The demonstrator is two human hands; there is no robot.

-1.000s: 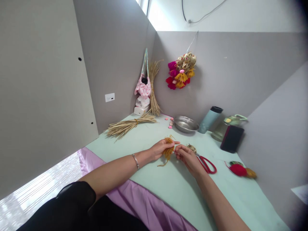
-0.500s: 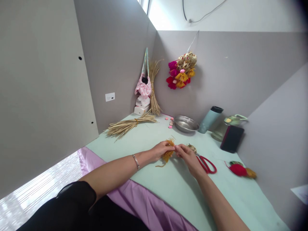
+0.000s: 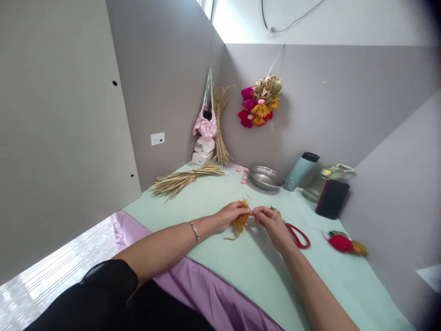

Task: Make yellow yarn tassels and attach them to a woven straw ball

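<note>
My left hand is closed on a bundle of mustard-yellow yarn, its fingers pinching the top while loose strands hang below. One strand trails onto the table to the left. My right hand is pinched shut just right of the bundle, near my left fingertips. Whatever lies between its fingers is too small to make out. Behind my right hand are red-handled scissors, partly covered by it. A small straw-coloured piece shows just beyond the fingers, mostly hidden.
A tied straw bundle lies at the back left. A metal bowl, pink pieces, a tumbler, a green bottle and a phone stand along the back. Red yarn lies right. Tasselled balls hang above.
My right hand has drawn slightly right, leaving a small gap between its fingertips and my left hand. The left hand keeps its hold on the yarn, almost unmoved.
</note>
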